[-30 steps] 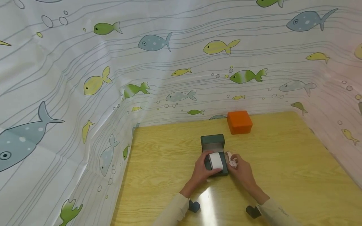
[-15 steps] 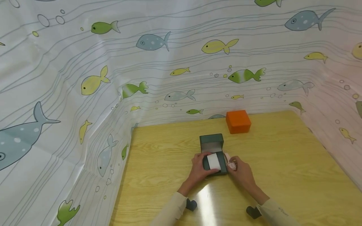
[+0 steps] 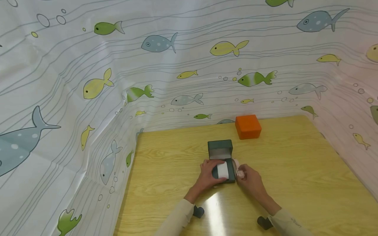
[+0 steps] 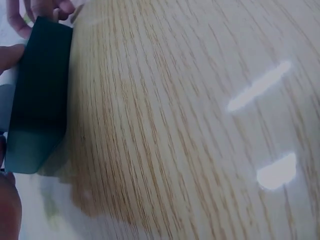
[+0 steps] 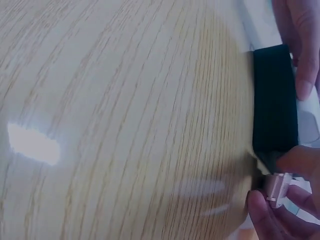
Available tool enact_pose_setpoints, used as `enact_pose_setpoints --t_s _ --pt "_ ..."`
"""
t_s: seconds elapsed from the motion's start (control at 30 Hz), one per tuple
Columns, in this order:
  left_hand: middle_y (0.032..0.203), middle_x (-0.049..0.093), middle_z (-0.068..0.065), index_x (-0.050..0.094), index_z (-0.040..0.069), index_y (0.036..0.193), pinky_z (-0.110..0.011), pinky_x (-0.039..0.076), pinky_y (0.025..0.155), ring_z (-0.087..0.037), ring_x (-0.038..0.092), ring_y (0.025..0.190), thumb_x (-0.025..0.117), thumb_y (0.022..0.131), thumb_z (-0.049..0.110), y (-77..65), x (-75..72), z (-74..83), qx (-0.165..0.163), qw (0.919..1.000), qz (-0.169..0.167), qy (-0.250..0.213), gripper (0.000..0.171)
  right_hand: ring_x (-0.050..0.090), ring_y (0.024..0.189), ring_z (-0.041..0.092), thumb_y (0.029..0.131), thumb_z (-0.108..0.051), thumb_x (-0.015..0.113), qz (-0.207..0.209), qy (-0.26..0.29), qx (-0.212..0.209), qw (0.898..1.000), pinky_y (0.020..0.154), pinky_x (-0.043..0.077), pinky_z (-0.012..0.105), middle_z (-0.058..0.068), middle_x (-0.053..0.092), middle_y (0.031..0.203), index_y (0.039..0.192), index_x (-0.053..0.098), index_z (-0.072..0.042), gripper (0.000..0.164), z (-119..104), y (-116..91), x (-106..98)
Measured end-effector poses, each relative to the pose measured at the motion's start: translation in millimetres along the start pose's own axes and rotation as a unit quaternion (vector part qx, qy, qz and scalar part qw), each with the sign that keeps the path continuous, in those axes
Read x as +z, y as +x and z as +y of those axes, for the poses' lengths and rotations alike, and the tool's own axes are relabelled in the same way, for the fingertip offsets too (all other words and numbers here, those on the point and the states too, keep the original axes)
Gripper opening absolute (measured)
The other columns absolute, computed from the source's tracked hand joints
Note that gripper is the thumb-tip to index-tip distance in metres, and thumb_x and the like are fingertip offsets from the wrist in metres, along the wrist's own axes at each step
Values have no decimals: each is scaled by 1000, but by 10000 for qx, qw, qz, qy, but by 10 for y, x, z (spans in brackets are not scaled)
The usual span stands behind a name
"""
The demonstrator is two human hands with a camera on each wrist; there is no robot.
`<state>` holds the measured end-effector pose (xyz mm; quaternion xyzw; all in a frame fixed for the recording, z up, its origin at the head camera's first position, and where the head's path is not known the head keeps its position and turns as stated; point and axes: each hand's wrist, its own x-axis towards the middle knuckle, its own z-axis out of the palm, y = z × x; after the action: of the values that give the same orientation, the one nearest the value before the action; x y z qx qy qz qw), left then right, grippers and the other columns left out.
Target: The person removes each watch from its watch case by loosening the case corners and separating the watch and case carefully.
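Note:
A dark green watch box (image 3: pixel 231 171) stands with its lid (image 3: pixel 220 145) raised at the back. In it sits a white cushion (image 3: pixel 222 170). My left hand (image 3: pixel 205 174) spans this cushion from the left, thumb at its near edge and fingers at its far edge. Just right of the box, my right hand (image 3: pixel 251 182) pinches a watch (image 3: pixel 240 173) with a pale pink case and a light strap. The right wrist view shows the watch case (image 5: pixel 278 189) edge-on between thumb and fingers, close to the box corner. Part of the strap is hidden by the hand.
An orange box (image 3: pixel 248 127) stands near the back edge of the wood-grain table (image 3: pixel 165 157). A white fish-print sheet (image 3: pixel 189 82) rises behind and along both sides of the table. Dark wrist straps (image 3: pixel 264 223) show at the sleeves.
The white cushion, raised and tilted earlier, now lies lower and flatter in the box. My left hand stays at it. My right hand with the watch shifts only slightly beside the box.

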<state>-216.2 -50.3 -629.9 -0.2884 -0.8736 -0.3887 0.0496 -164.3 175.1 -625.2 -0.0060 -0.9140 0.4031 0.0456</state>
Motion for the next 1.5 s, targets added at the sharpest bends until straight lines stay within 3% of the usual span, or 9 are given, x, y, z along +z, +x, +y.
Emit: enact_pose_setpoints --t_s 0.23,0.43,0.63,0.8,0.93,1.17,1.33,1.5 --pt "140 63 2 62 25 135 -35 25 90 -22 43 117 82 82 44 1 27 -12 -356 9983 -352 301 60 51 67 11 85 -14 75 -36 -543 -170 9984 61 42 26 3 68 85 113 67 -7 30 -33 -36 14" --pt "139 59 -3 63 23 132 -36 26 89 -25 41 122 78 85 43 -32 32 5 -482 9974 -381 366 53 52 66 7 85 -7 75 -133 -347 -331 9988 61 43 22 4 71 84 114 67 -3 31 -30 -39 31" --pt "143 55 -6 60 23 135 -37 27 89 -27 40 124 80 85 41 -80 31 -16 -347 9979 -351 429 57 64 71 9 83 -5 76 -236 -231 -320 9989 65 51 24 11 76 92 118 67 -3 35 -21 -47 57" --pt "146 49 -8 57 22 140 -41 29 93 -29 39 128 85 81 43 -126 -3 -32 -267 9975 -401 512 69 76 87 22 84 -8 81 -480 -38 -541 9974 76 60 31 17 77 109 123 66 0 42 -16 -52 94" --pt "147 46 -11 56 20 142 -43 30 94 -30 38 129 84 81 41 -138 -16 -50 -171 9983 -284 475 70 77 94 27 85 -11 81 -529 34 -625 9966 81 61 37 18 76 113 124 65 2 44 -18 -27 137" --pt "143 46 -21 57 7 143 -50 35 97 -35 41 125 86 81 31 -119 -19 -100 372 9970 178 661 71 74 101 30 87 -14 80 -426 118 -677 9967 86 59 43 18 76 115 126 65 3 45 -80 61 205" --pt "140 48 -20 57 4 141 -55 37 101 -37 45 128 85 82 28 -99 -62 -119 208 9983 252 484 70 73 101 27 86 -13 81 -349 108 -747 9965 86 58 44 16 75 114 125 65 3 45 -134 119 239" --pt "142 52 -16 56 6 137 -52 38 100 -35 50 131 85 83 29 -70 -113 -137 -87 9975 363 604 65 69 110 33 83 -10 83 -55 101 -1027 9946 93 56 50 20 68 123 122 67 4 44 -161 208 307"
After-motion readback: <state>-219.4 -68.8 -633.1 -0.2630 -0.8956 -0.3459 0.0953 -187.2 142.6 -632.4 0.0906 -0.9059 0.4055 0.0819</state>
